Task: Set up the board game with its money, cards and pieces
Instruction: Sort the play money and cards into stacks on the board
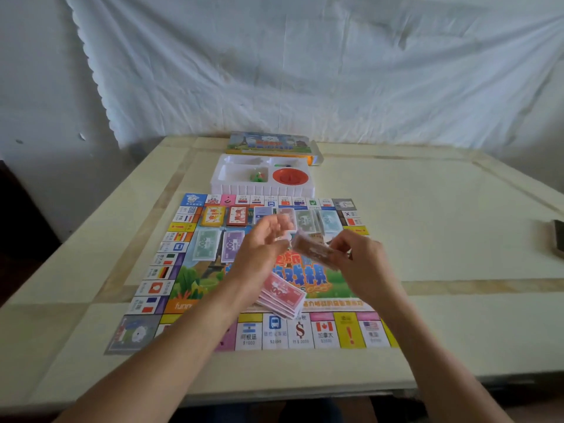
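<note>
Our bare forearms reach in over the near edge of the colourful square paper game board (300, 331) and meet above its centre. Our right hand (357, 254) pinches a brown wad of paper play money (314, 250) by one end, we judge so that it can be set down as its own pile. Our left hand (262, 239) hovers just beside the wad's free end, fingers loosely curved; blur keeps us from telling whether it pinches anything.

A fanned pile of red paper notes (282, 293) lies on the board's near half. Green notes (206, 244) and purple notes (232, 245) sit on its left half, and piles along its far side are partly hidden by our hands.

Beyond the board's far edge stands a white moulded plastic tray (262, 189), with small green plastic pieces (258, 177) not yet taken out. Off the board's right side, a dark object (558, 239) is cut by the frame.
</note>
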A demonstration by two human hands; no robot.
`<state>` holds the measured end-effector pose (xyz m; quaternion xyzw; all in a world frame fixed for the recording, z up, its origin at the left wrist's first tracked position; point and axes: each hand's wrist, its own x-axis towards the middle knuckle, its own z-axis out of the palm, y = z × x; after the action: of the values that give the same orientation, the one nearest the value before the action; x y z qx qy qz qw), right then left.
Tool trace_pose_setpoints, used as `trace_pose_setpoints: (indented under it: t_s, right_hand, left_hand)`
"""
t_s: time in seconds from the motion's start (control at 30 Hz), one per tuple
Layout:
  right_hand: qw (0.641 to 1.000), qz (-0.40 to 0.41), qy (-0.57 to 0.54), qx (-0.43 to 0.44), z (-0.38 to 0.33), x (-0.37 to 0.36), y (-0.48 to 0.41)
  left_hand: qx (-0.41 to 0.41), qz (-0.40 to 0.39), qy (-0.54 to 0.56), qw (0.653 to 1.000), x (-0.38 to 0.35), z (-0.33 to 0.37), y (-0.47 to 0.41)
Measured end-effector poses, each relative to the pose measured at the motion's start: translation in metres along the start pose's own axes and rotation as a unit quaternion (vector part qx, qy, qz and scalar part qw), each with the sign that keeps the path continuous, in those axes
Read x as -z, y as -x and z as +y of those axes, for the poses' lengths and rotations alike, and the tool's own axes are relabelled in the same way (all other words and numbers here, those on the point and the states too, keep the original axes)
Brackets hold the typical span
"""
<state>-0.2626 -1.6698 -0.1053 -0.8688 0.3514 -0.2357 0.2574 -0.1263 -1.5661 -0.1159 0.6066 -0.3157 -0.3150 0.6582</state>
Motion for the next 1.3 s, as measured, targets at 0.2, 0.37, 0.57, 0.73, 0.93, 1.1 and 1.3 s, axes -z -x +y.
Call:
trace_pose_setpoints:
  t_s: [0.2, 0.37, 0.57, 0.73, 0.93, 1.1, 1.3]
  right_hand:
    - [0.993, -0.075, 0.096, 0.010, 0.029, -0.025, 0.002]
    - [0.994, -0.057, 0.095, 0.026, 0.028, -0.027, 0.001]
    - [0.990, -0.068, 0.115, 0.048, 0.030, -0.028, 0.002]
    - [0.985, -0.085, 0.146, 0.047, 0.026, -0.034, 0.002]
    - [0.982, -0.074, 0.166, 0.041, 0.025, -0.037, 0.004]
    - [0.990, -0.061, -0.106, -0.064, 0.018, -0.031, -0.002]
    - [0.945, -0.097, -0.284, -0.134, -0.003, -0.026, 0.005]
  left_hand:
    - [0.040, -0.058, -0.112, 0.991, -0.021, -0.016, -0.012]
    - [0.064, -0.069, -0.129, 0.987, -0.027, -0.024, -0.014]
    - [0.003, -0.041, -0.217, 0.975, -0.026, -0.028, -0.012]
    - [-0.046, -0.023, -0.291, 0.955, -0.025, -0.031, -0.012]
    - [-0.071, -0.030, -0.319, 0.944, -0.023, -0.032, -0.013]
    - [-0.009, 0.029, -0.144, 0.989, -0.022, -0.022, -0.015]
    - [-0.001, 0.065, -0.087, 0.994, -0.018, -0.016, -0.013]
